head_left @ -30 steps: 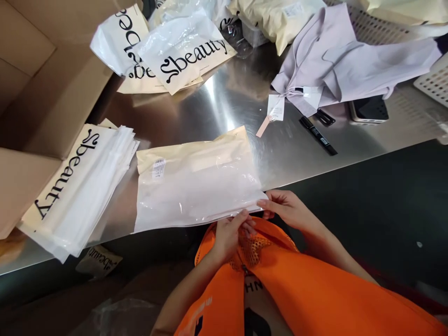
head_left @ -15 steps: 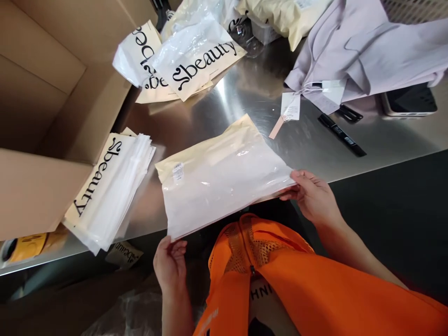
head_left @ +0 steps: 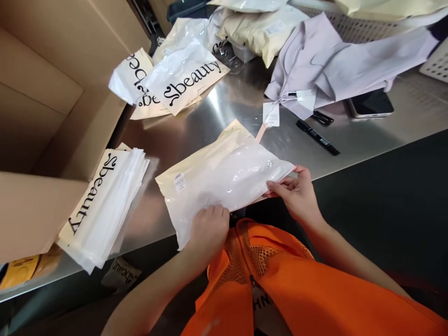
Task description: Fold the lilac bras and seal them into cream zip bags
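Observation:
A flat plastic packaging bag [head_left: 210, 172], cream along its far side and translucent white nearer me, lies tilted over the metal table's front edge. A small barcode label [head_left: 179, 182] is stuck near its left end. My right hand [head_left: 294, 191] pinches the bag's near right corner, thumb on top. Curled over the near edge, left of its middle, my left hand [head_left: 211, 228] has its fingers closed on the bag; the fingertips are hidden. Just beyond the bag lies a paper hang tag [head_left: 271, 115] tied to a pale lilac garment [head_left: 315, 65].
To the left, a stack of packaging bags [head_left: 105, 200] lies beside an open cardboard box [head_left: 38, 210]. More printed bags [head_left: 192, 79] are piled at the back. A black marker [head_left: 318, 137] and a phone [head_left: 371, 103] lie at right, before a perforated basket [head_left: 364, 30].
My left hand has gone from the bag's near left corner rightward along the near edge. My right hand's grip has shifted slightly at the right corner. The camera view has turned a little.

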A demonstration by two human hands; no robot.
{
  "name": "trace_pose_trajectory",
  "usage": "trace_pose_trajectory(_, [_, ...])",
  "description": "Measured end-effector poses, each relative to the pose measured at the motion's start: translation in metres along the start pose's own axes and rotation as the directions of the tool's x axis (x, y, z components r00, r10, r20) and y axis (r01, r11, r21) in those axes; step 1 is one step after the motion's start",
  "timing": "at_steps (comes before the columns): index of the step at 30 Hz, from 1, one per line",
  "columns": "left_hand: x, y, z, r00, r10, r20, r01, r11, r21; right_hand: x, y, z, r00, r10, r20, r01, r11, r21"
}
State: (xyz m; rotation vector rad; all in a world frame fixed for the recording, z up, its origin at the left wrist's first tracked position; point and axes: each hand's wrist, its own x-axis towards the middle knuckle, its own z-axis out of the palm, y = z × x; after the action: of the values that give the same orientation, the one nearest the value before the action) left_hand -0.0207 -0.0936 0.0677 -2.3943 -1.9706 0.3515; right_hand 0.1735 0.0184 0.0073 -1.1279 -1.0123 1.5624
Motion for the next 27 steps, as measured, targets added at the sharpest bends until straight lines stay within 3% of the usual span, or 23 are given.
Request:
trace_pose_trajectory(3, [0.011,-0.016,-0.025,0.989,-0.042,0.144,0.046,0.999,-0.022,0.005,-0.004,-0.002,1.0,-0.011,-0.001,0.011,1.0,0.012])
trace_pose_trajectory(5, [0.014,-0.028,-0.043,0.986,-0.104,0.132,0.113,0.992,-0.06,0.008,-0.006,-0.002,1.0,-0.003,0.012,0.002,0.999,0.037])
trace_pose_trajectory(8, [0.014,-0.043,-0.06,0.986,-0.158,-0.046,0.142,0.961,-0.236,0.011,-0.011,-0.005,0.996,-0.004,0.086,0.0,0.999,0.051])
trace_pose_trajectory(10, [0.012,-0.049,-0.063,0.951,-0.211,-0.226,0.126,0.933,-0.337,0.012,-0.014,-0.009,0.987,-0.04,0.154,0.039,0.999,0.007])
trace_pose_trajectory(12, [0.011,-0.052,-0.064,0.886,-0.258,-0.385,0.118,0.929,-0.351,0.01,-0.015,-0.012,0.978,-0.182,0.103,0.194,0.973,-0.126])
trace_pose_trajectory(13, [0.011,-0.052,-0.065,0.86,-0.262,-0.438,0.116,0.936,-0.333,0.007,-0.015,-0.012,0.946,-0.322,0.026,0.319,0.919,-0.231])
trace_pose_trajectory(14, [0.012,-0.052,-0.066,0.846,-0.251,-0.47,0.11,0.945,-0.307,0.003,-0.015,-0.011,0.864,-0.502,-0.041,0.459,0.818,-0.346])
trace_pose_trajectory(15, [0.013,-0.052,-0.068,0.848,-0.228,-0.478,0.101,0.955,-0.278,-0.002,-0.015,-0.009,0.727,-0.685,-0.055,0.598,0.669,-0.441])
trace_pose_trajectory(16, [0.014,-0.051,-0.07,0.86,-0.202,-0.468,0.092,0.965,-0.247,-0.008,-0.016,-0.005,0.576,-0.817,0.023,0.717,0.492,-0.493])
trace_pose_trajectory(17, [0.016,-0.051,-0.073,0.873,-0.174,-0.456,0.082,0.973,-0.214,-0.014,-0.017,0.0,0.449,-0.876,0.175,0.811,0.318,-0.491])
trace_pose_trajectory(18, [0.018,-0.051,-0.077,0.881,-0.152,-0.448,0.077,0.98,-0.182,-0.019,-0.018,0.006,0.362,-0.858,0.363,0.877,0.181,-0.445])
trace_pose_trajectory(19, [0.02,-0.051,-0.081,0.881,-0.141,-0.452,0.078,0.985,-0.156,-0.023,-0.02,0.013,0.32,-0.775,0.545,0.913,0.1,-0.394])
trace_pose_trajectory(21, [0.024,-0.054,-0.09,0.856,-0.157,-0.492,0.102,0.985,-0.136,-0.024,-0.022,0.028,0.332,-0.547,0.769,0.926,0.031,-0.377])
trace_pose_trajectory(24, [0.029,-0.058,-0.102,0.82,-0.197,-0.537,0.122,0.977,-0.172,-0.005,-0.017,0.055,0.356,-0.421,0.834,0.921,0.008,-0.39])
trace_pose_trajectory(25, [0.031,-0.058,-0.104,0.831,-0.187,-0.523,0.105,0.978,-0.182,0.004,-0.015,0.067,0.366,-0.408,0.837,0.924,0.054,-0.378])
trace_pose_trajectory(27, [0.034,-0.056,-0.104,0.884,-0.126,-0.451,0.051,0.983,-0.175,0.026,-0.009,0.092,0.485,-0.377,0.789,0.87,0.295,-0.395])
